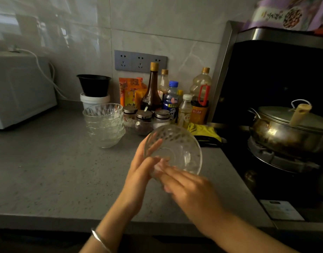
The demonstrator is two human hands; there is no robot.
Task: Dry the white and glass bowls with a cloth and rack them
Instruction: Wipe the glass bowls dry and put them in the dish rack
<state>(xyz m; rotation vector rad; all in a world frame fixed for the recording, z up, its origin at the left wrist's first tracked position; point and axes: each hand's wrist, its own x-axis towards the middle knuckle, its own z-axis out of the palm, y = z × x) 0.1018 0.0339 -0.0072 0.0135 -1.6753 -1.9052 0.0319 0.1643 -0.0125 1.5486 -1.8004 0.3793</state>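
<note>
A patterned glass bowl [177,148] is held tilted above the grey counter, its opening facing up and to the right. My left hand [138,172] grips its left side, fingers showing through the glass and thumb across the near wall. The fingers of my right hand [191,187] lie straight and slightly blurred against the bowl's lower base. A stack of several matching glass bowls [105,125] stands on the counter to the left of it. A yellow cloth [202,130] lies crumpled behind the held bowl; neither hand holds it. No white bowl or rack is in view.
Sauce bottles [153,88] and lidded spice jars [144,115] line the back wall. A black bowl [94,84] sits on a white tub. A microwave [20,88] is at the left. On the hob at the right stands a lidded steel pot [288,128]. The grey counter [56,170] spreads in front.
</note>
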